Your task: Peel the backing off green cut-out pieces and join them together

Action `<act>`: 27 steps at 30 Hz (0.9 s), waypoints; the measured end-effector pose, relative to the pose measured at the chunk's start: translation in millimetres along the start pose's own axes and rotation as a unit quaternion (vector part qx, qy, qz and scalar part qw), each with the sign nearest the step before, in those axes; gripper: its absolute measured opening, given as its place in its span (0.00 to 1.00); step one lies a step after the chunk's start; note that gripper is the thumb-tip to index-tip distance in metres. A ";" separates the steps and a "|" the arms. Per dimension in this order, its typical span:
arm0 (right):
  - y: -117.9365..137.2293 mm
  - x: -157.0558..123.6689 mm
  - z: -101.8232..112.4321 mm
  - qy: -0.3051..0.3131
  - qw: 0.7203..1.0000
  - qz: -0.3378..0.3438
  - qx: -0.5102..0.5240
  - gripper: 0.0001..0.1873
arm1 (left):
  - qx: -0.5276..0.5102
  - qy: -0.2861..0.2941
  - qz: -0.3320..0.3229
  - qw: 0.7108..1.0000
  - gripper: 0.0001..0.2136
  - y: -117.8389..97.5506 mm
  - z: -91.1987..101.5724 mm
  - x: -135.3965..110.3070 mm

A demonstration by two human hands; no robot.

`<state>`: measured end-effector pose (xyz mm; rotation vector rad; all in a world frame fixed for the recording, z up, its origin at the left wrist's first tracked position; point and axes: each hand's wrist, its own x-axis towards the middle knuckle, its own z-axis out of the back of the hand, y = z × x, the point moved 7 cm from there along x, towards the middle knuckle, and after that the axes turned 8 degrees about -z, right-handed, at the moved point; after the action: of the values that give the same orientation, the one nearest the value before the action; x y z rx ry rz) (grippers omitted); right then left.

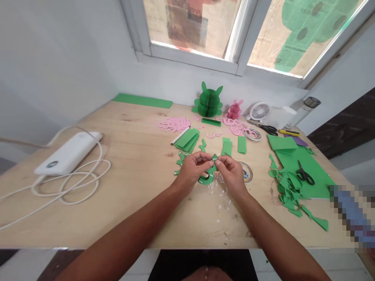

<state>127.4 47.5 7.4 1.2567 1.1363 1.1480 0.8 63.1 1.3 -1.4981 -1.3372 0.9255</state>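
Between my two hands is a curved green paper cutout (208, 178) with small white strips on it. My left hand (193, 166) pinches its upper part from the left. Thumb and fingers of my right hand (231, 167) close on the same tip from the right. Small white scraps (220, 207) are scattered on the table below my hands. More green cutouts with white strips (180, 160) lie just left of my left hand, partly covered by it. A roll of tape (247, 172) rests flat beside my right hand.
Green paper rectangles (187, 140), pink cutouts (175, 124) and a green paper animal (208, 102) lie beyond my hands. Scissors (305, 175) rest on green sheets at right, beside green offcuts (290, 191). A white power bank (68, 153) with looped cable is at left.
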 end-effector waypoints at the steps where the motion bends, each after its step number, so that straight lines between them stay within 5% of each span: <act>1: 0.0 -0.1 -0.1 -0.001 1.000 -0.001 0.000 0.09 | 0.004 -0.005 -0.006 1.000 0.10 -0.8 0.4 0.0; 22: -2.6 0.9 -2.2 -0.001 0.999 0.010 -0.047 0.08 | 0.022 -0.050 0.017 0.998 0.11 2.1 6.9 -1.2; 27: 23.1 -9.4 5.9 -0.093 0.971 0.121 -0.187 0.06 | 0.065 -0.069 -0.007 0.995 0.10 -2.0 11.3 -0.2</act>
<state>132.4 37.4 30.3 1.1957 0.6029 1.3208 -10.4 64.5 -0.4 -1.3439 -1.3570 1.1029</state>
